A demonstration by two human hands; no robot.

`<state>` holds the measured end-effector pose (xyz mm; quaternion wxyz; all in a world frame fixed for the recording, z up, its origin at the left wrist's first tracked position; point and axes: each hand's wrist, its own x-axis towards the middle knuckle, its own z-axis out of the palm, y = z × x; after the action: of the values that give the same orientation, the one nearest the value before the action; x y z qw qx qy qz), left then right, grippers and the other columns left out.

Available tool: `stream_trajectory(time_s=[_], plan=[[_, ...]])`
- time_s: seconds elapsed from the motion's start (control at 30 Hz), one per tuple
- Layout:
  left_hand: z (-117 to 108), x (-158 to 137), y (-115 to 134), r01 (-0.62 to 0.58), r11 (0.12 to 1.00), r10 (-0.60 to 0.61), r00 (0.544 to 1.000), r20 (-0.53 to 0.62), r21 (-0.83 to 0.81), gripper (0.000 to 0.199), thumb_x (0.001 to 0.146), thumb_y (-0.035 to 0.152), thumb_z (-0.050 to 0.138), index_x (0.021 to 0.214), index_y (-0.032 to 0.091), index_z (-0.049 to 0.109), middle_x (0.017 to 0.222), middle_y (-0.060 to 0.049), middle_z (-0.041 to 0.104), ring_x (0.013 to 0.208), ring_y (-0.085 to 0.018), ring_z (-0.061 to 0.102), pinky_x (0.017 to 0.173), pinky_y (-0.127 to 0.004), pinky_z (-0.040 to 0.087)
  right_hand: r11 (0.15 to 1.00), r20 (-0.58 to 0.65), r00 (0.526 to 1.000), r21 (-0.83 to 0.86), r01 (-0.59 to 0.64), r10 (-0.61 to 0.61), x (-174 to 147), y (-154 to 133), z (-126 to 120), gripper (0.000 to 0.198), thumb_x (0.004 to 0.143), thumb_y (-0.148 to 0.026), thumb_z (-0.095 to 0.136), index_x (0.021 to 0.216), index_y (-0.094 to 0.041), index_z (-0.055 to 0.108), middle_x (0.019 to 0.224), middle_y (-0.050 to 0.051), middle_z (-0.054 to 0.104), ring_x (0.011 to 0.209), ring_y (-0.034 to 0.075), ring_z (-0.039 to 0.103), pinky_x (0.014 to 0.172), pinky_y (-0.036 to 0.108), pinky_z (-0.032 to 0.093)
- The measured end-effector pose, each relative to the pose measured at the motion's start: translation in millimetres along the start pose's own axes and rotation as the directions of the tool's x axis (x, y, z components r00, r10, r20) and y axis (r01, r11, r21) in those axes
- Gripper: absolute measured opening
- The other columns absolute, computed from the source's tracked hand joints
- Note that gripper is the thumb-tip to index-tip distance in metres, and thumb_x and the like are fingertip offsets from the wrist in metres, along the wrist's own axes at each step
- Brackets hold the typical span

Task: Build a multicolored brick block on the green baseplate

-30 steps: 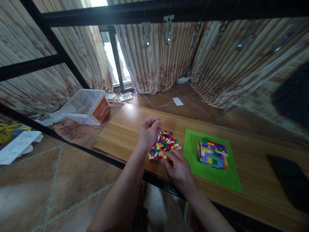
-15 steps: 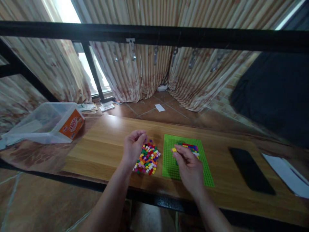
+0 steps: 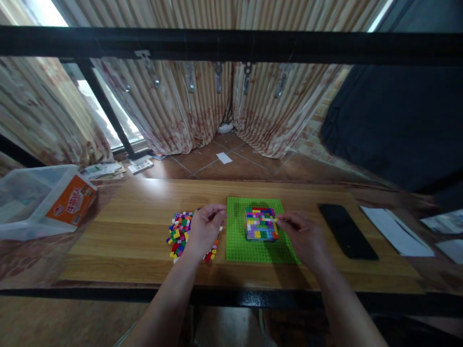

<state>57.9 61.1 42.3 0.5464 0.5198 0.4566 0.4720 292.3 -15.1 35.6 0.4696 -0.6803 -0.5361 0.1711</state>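
A stack of many-coloured toy bricks [image 3: 261, 230] stands on a green studded baseplate [image 3: 240, 251]. My right hand [image 3: 304, 236] is at the stack's right edge, its thumb and forefinger pinching a small yellow brick [image 3: 278, 220]. My left hand [image 3: 204, 229] hovers between the baseplate and a pile of loose bricks [image 3: 177, 234], partly covering the pile. The left thumb and fingers are pressed together, and whatever may be between them is hidden.
A black phone-like slab [image 3: 347, 231] and white paper [image 3: 396, 231] lie on the right of the wooden table [image 3: 126, 231]. At the left sits a clear plastic bin [image 3: 36, 217] with an orange label. A dark bar [image 3: 231, 44] crosses above the far side.
My right hand has moved to the stack's right edge with the yellow brick, uncovering the stack. My left hand has shifted right, towards the baseplate's left edge. The view has turned right.
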Motion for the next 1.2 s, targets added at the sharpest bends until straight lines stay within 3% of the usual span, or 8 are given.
stream_trajectory(time_s=[0.17,0.33,0.6,0.87,1.2], plan=[[3,1,0,-0.014,1.000,0.014,1.000,0.005,0.013,0.012,0.072,0.025,0.067,0.080,0.017,0.072,0.068,0.000,0.069,0.060,-0.012,0.060,0.059,-0.022,0.046,0.997,0.089,0.995,-0.066,0.048,-0.042,-2,4,1,0.021,0.082,-0.039,0.059,0.082,-0.024,0.074,0.084,0.004,0.069,0.081,0.020,0.065,0.077,0.035,0.051],[3,0,1,-0.013,0.999,0.013,1.000,0.015,0.035,0.012,0.073,0.025,0.067,0.080,0.017,0.072,0.069,0.000,0.068,0.059,-0.011,0.059,0.058,-0.022,0.046,0.997,0.057,0.997,-0.042,0.058,-0.056,-1,6,7,0.021,0.081,-0.039,0.061,0.083,-0.024,0.075,0.086,0.005,0.071,0.081,0.021,0.066,0.077,0.036,0.052],[2,-1,5,-0.002,1.000,0.002,1.000,0.015,0.026,0.012,0.072,0.026,0.067,0.079,0.017,0.071,0.068,0.000,0.067,0.059,-0.012,0.059,0.057,-0.022,0.045,0.994,0.035,0.994,0.012,-0.104,0.104,1,5,3,0.031,0.072,-0.043,0.069,0.091,-0.019,0.074,0.080,0.005,0.072,0.071,0.020,0.066,0.069,0.035,0.053],[0,1,2,-0.008,0.999,0.007,1.000,0.018,0.032,0.011,0.072,0.025,0.067,0.079,0.018,0.071,0.068,0.000,0.068,0.060,-0.012,0.059,0.058,-0.023,0.046,0.974,0.004,0.976,-0.059,-0.218,0.218,7,11,2,0.043,0.082,-0.054,0.054,0.094,-0.017,0.071,0.079,0.008,0.073,0.068,0.022,0.068,0.064,0.033,0.050],[-2,1,1,-0.019,0.999,0.018,1.000,0.014,0.039,0.012,0.072,0.025,0.066,0.079,0.017,0.071,0.068,0.000,0.068,0.059,-0.012,0.060,0.057,-0.023,0.046,0.968,0.044,0.981,-0.176,-0.180,0.191,9,6,15,0.045,0.085,-0.053,0.051,0.098,-0.015,0.072,0.089,0.011,0.075,0.078,0.024,0.069,0.071,0.036,0.051]])
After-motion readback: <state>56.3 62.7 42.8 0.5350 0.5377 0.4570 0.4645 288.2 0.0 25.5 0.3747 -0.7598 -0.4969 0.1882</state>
